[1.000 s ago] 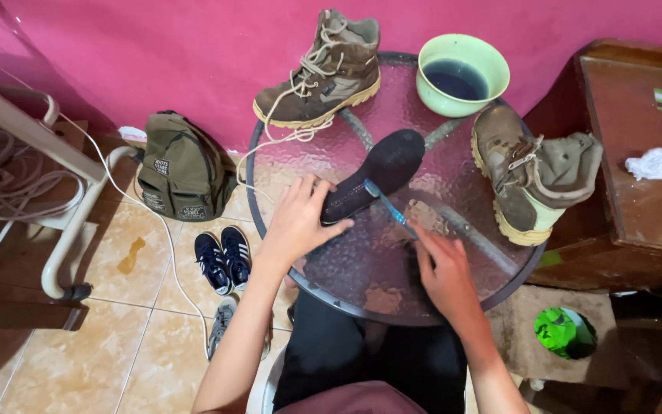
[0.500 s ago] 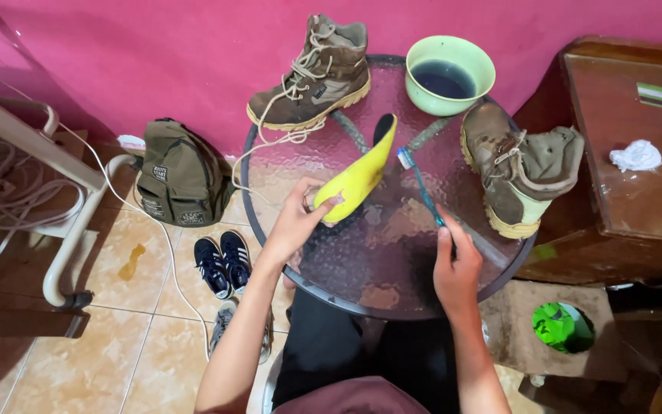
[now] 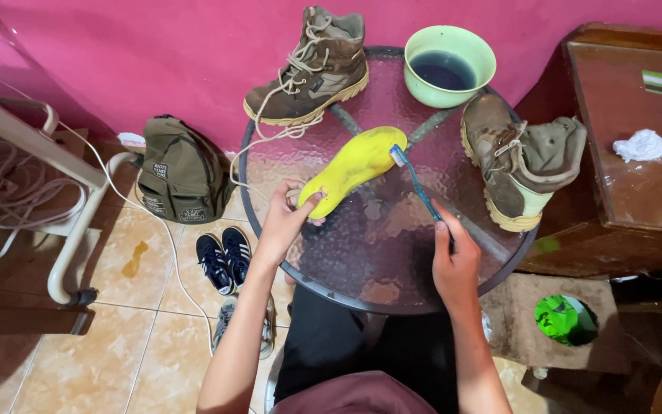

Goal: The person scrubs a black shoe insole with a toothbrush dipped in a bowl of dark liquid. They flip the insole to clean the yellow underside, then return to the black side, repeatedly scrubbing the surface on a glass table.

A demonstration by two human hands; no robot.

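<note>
- Left hand: fingers pinching yellow insole heel, tilted for brushing.
- Right hand: fingers wrapped round toothbrush, bristles on insole's two-o'clock edge.
- Water bowl at twelve on tabletop.

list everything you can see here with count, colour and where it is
insole: 1, yellow side up, on the glass table, heel end in the left hand
toothbrush: 1, blue, head at the insole's toe end, in the right hand
boots: 2, brown, one at the table's far edge, the other at its right edge
bowl: 1, green, dark liquid inside, far side of table
table: 1, round, glass
backpack: 1, olive, on the floor by the wall
sneakers: 1 pair, dark blue, on the floor
cabinet: 1, brown wood, right
white cloth: 1, on the cabinet
left hand: grips insole
right hand: grips toothbrush
</note>
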